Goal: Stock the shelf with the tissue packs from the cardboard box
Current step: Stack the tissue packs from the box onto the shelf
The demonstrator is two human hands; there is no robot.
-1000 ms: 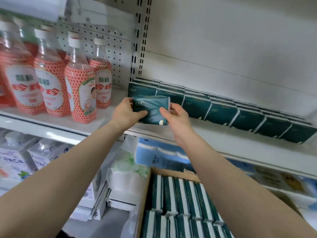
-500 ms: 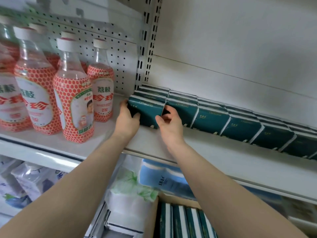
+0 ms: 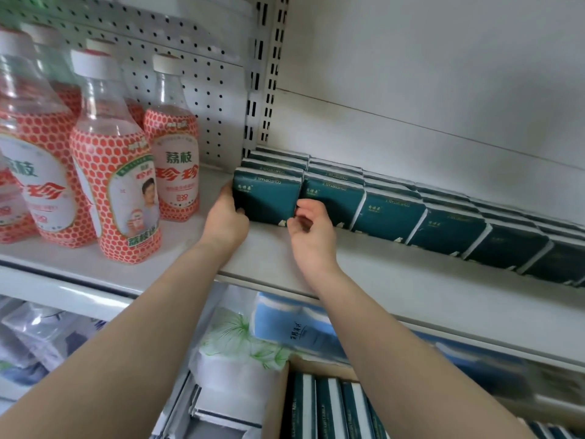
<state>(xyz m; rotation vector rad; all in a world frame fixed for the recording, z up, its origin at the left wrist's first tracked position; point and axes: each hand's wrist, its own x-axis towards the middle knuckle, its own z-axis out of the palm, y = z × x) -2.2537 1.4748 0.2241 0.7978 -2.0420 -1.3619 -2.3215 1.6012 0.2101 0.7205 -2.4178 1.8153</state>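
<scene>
The white shelf [image 3: 380,280] spans your view, and its front strip is bare. Along its back a row of tissue packs [image 3: 443,226], dark green with white edges, stands on edge several ranks deep. It runs from the slotted upright out to the right. Left of that upright, red-and-white bottles [image 3: 117,185] stand upright.

At the bottom of your view the cardboard box [image 3: 274,403] sits open, with more green packs [image 3: 329,410] on edge inside it. Wrapped paper goods [image 3: 234,346] lie beside it on the lower level.

The end tissue pack [image 3: 267,198] stands at the left of the front rank, touching its neighbour on the right. Your left hand [image 3: 226,217] grips its left side, thumb on the front face and fingers round the edge. Your right hand [image 3: 308,229] is at the pack's lower right corner, its curled fingertips at the seam with the next pack. The view does not show whether it pinches the pack. Your hands are apart, one at each side.
</scene>
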